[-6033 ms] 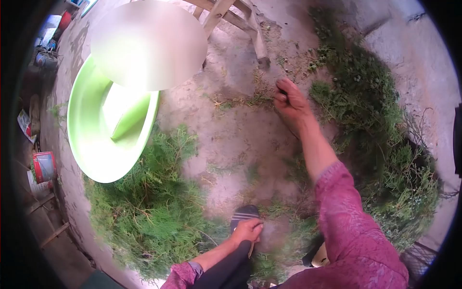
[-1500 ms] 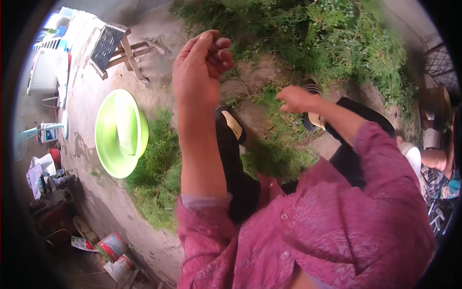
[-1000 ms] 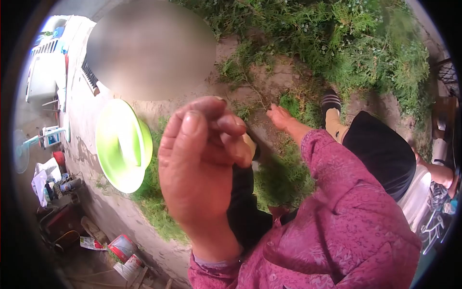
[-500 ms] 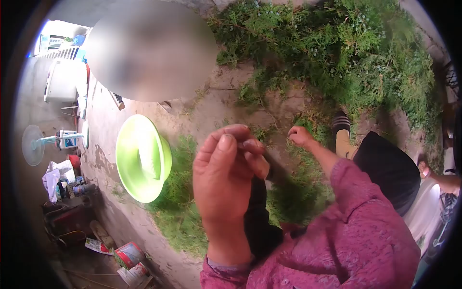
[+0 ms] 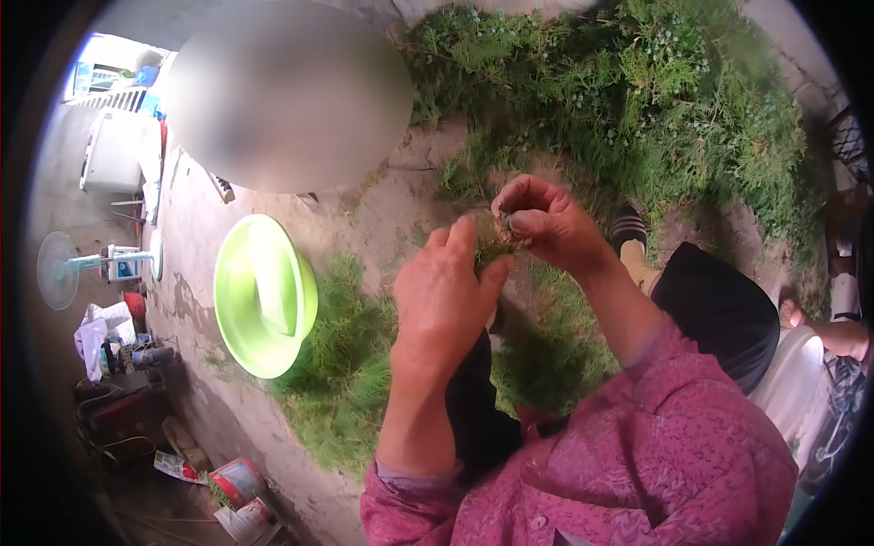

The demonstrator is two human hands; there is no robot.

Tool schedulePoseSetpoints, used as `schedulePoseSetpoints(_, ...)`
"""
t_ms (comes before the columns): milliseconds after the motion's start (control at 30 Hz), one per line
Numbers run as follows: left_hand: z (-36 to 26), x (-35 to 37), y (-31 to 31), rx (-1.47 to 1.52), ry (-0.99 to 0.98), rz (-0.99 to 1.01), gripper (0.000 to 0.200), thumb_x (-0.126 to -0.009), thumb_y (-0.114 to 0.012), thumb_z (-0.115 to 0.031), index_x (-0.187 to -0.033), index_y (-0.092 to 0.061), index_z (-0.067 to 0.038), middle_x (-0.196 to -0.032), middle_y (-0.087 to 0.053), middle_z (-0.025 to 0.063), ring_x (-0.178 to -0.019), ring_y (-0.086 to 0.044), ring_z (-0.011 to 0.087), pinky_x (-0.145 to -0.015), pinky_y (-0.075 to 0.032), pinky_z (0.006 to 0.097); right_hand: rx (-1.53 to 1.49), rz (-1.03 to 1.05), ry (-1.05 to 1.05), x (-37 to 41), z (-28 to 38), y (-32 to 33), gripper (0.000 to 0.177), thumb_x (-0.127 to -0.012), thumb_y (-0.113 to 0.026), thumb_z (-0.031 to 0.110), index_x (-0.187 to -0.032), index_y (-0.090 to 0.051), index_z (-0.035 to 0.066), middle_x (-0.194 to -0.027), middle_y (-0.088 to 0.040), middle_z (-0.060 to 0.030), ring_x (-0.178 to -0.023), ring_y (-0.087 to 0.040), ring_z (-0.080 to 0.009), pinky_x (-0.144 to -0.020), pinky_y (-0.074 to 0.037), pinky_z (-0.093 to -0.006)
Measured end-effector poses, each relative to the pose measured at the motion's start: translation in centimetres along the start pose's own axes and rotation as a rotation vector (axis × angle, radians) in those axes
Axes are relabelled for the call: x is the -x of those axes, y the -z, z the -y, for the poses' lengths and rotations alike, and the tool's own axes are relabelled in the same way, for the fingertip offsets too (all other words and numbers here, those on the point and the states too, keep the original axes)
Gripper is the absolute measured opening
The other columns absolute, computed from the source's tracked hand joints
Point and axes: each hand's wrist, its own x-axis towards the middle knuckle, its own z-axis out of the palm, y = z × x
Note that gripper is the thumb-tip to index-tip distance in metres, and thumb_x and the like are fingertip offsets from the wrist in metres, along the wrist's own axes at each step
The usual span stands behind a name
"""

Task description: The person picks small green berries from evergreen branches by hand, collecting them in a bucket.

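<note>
My left hand [image 5: 442,296] is raised in front of me, thumb and fingers closed on a small green sprig [image 5: 492,251]. Close beside it, on the right, my right hand [image 5: 557,229] pinches at the sprig's upper end, with a small greenish bit between thumb and forefinger. The fingers hide much of the sprig. Below my hands, cut green branches [image 5: 341,337] lie on the ground between my legs and a light-green basin [image 5: 238,300]. Something pale and perforated rests inside the basin.
A large heap of leafy branches with bluish cones [image 5: 637,100] covers the upper right. A fan [image 5: 60,268] stands at the left, above several cans [image 5: 238,480] and clutter. A striped shoe [image 5: 628,227] is beside my dark-clothed knee [image 5: 715,300]. A grey blur covers the upper left.
My right hand has risen from the greenery on the ground to meet my left hand. A green sprig now shows between them. My left hand has turned, its back facing up.
</note>
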Motion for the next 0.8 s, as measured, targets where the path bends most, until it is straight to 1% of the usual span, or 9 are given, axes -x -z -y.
schedulePoseSetpoints(33,0.3,0.0,-0.2,0.026,0.04,0.063,0.031,-0.073,-0.064,-0.027,-0.081,-0.055,0.001,-0.074,-0.057,0.0206,-0.061,-0.055,0.038,-0.055,-0.044,0.0416,0.002,0.003,0.003,0.1,0.6,-0.9,0.018,-0.079,-0.058,0.005,-0.097,-0.054,0.005,-0.086,-0.058,-0.0015,-0.077,-0.058,-0.0099,-0.069,-0.05,-0.0239)
schedulePoseSetpoints(233,-1.4,1.2,-0.6,-0.075,-0.031,0.199,0.015,-0.075,-0.057,-0.017,-0.067,-0.053,-0.005,-0.061,-0.056,0.0144,-0.059,-0.057,0.0324,-0.051,-0.043,0.0416,0.415,-0.147,0.045,0.7,0.3,-1.3,0.015,-0.078,-0.06,0.007,-0.092,-0.057,0.003,-0.081,-0.057,0.0001,-0.075,-0.055,-0.0069,-0.068,-0.047,-0.0228)
schedulePoseSetpoints(300,-2.3,1.8,-0.5,-0.062,-0.073,0.287,0.015,-0.075,-0.057,-0.016,-0.065,-0.053,-0.005,-0.06,-0.056,0.0135,-0.057,-0.057,0.0315,-0.051,-0.043,0.0415,0.885,-0.329,0.157,0.3,-1.2,0.8,0.015,-0.078,-0.059,0.008,-0.091,-0.055,0.004,-0.077,-0.057,-0.0021,-0.072,-0.056,-0.0097,-0.064,-0.047,-0.025)
schedulePoseSetpoints(333,-2.4,2.2,-0.6,-0.05,-0.119,0.371,0.015,-0.074,-0.057,-0.016,-0.064,-0.052,-0.006,-0.06,-0.056,0.0127,-0.055,-0.057,0.0307,-0.05,-0.043,0.0413,0.887,-0.332,0.15,0.0,-2.1,2.9,0.015,-0.078,-0.059,0.008,-0.091,-0.055,0.004,-0.077,-0.057,-0.0021,-0.072,-0.056,-0.0097,-0.064,-0.047,-0.025)
schedulePoseSetpoints(400,-2.0,2.8,-0.8,-0.129,-0.182,0.451,0.015,-0.07,-0.062,-0.018,-0.074,-0.054,-0.006,-0.066,-0.057,0.0101,-0.06,-0.058,0.0283,-0.052,-0.044,0.039,0.437,-0.57,-0.292,-0.6,-4.6,8.9,0.01,-0.079,-0.056,0.013,-0.087,-0.058,0.007,-0.074,-0.056,0.0013,-0.069,-0.054,-0.0081,-0.057,-0.045,-0.023)
schedulePoseSetpoints(533,-1.5,2.7,0.1,-0.131,-0.1,0.34,0.036,-0.064,-0.067,-0.02,-0.094,-0.053,-0.007,-0.075,-0.055,0.008,-0.07,-0.055,0.025,-0.058,-0.044,0.035,0.472,-0.687,-0.476,-1.1,-11.6,18.7,0.018,-0.079,-0.056,0.023,-0.085,-0.06,0.007,-0.077,-0.061,-0.0027,-0.066,-0.058,-0.0169,-0.055,-0.046,-0.0299)
schedulePoseSetpoints(600,-1.1,2.6,0.2,-0.142,-0.048,0.31,0.043,-0.062,-0.069,-0.02,-0.1,-0.051,-0.007,-0.077,-0.053,0.0072,-0.073,-0.054,0.0238,-0.06,-0.044,0.0342,1.49,-0.717,-0.555,-1.9,-14.7,21.3,0.03,-0.077,-0.057,0.036,-0.075,-0.06,0.006,-0.085,-0.062,-0.0042,-0.06,-0.057,-0.0224,-0.058,-0.047,-0.0351)
schedulePoseSetpoints(633,-1.0,2.6,0.2,-0.164,-0.049,0.321,0.043,-0.063,-0.068,-0.021,-0.1,-0.052,-0.007,-0.076,-0.052,0.0065,-0.072,-0.053,0.0228,-0.059,-0.043,0.0341,1.574,-0.689,-0.605,-2.4,-15.9,21.7,0.041,-0.073,-0.059,0.045,-0.08,-0.063,0.005,-0.093,-0.062,-0.0099,-0.073,-0.06,-0.0296,-0.067,-0.048,-0.0398)
schedulePoseSetpoints(800,-0.3,2.4,-0.1,-0.223,-0.055,0.381,0.046,-0.064,-0.067,-0.022,-0.105,-0.051,-0.008,-0.075,-0.05,0.0046,-0.069,-0.052,0.0203,-0.059,-0.042,0.0329,1.664,-0.75,-0.907,-4.7,-18.0,19.9,0.042,-0.071,-0.06,0.041,-0.094,-0.063,0.005,-0.094,-0.062,-0.0149,-0.093,-0.058,-0.0289,-0.08,-0.046,-0.039)
